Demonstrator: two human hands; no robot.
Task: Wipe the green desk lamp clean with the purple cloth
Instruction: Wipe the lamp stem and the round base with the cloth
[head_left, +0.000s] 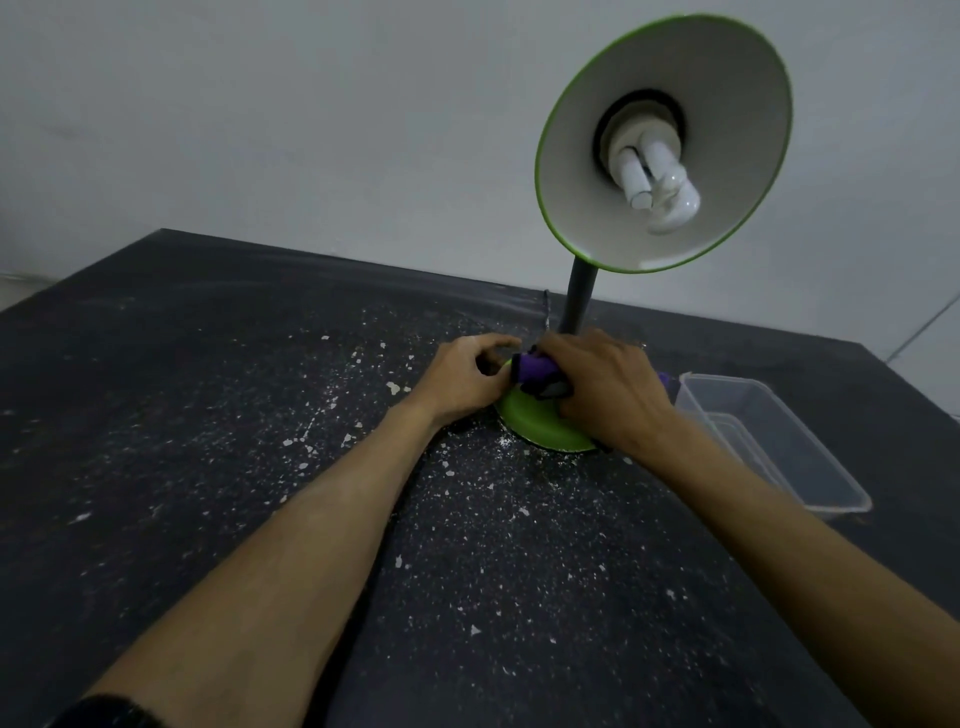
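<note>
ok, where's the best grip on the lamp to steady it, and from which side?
Likely the dark stem, from the left: slim, near upright and bare, easy to wrap. The base is a wide low dome, the shade too broad, and the clear tub crowds the right.

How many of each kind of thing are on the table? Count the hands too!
green lamp: 1
purple cloth: 1
clear tub: 1
hands: 2, left hand and right hand
Total: 5
</note>
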